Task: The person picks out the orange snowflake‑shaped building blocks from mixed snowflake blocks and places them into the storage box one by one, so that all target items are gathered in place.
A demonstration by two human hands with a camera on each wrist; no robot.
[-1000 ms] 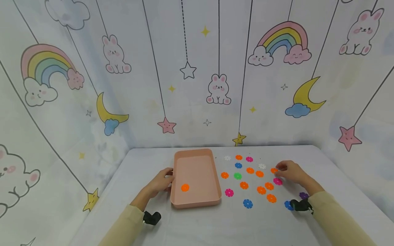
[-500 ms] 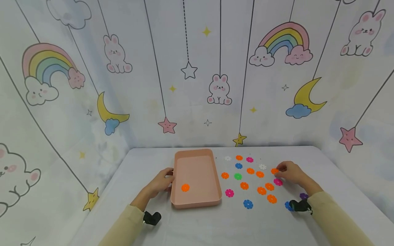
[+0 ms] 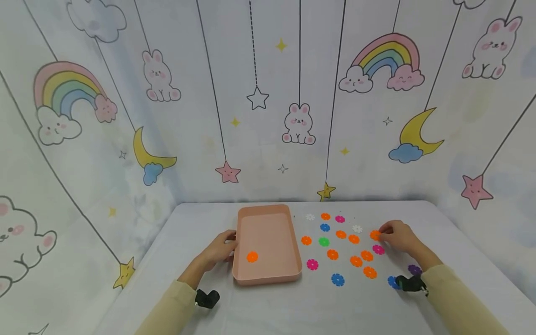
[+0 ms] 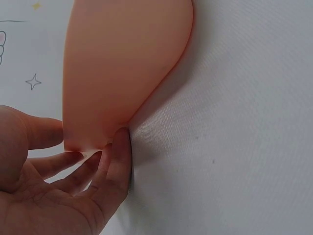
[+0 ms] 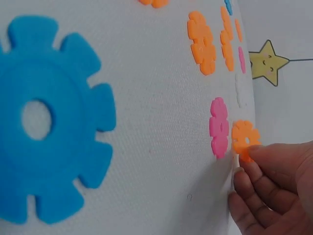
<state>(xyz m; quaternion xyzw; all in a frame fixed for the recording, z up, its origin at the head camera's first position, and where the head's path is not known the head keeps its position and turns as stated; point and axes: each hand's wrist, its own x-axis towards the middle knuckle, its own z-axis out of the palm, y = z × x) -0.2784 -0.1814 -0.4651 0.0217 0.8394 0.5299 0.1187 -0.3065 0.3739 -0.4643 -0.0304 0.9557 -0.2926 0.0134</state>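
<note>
Toward the right side of the tabletop [image 3: 435,218], an orange disc [image 5: 239,135] had shifted slightly rightward with the right hand [image 3: 398,236] pinching it, suggesting a secure grip; it was outside the tray [image 3: 268,228], whose left side the left hand [image 3: 217,249] held unmoved, a second disc [image 3: 252,257] inside.

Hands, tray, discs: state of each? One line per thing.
Tray: open side up on table, one disc inside
Tray disc: orange, lying flat
Held disc: orange, tilted; can't tell if it touches table
Right hand: pinching held disc
Left hand: holding tray's left side
Other discs: flat, scattered right of tray
</note>
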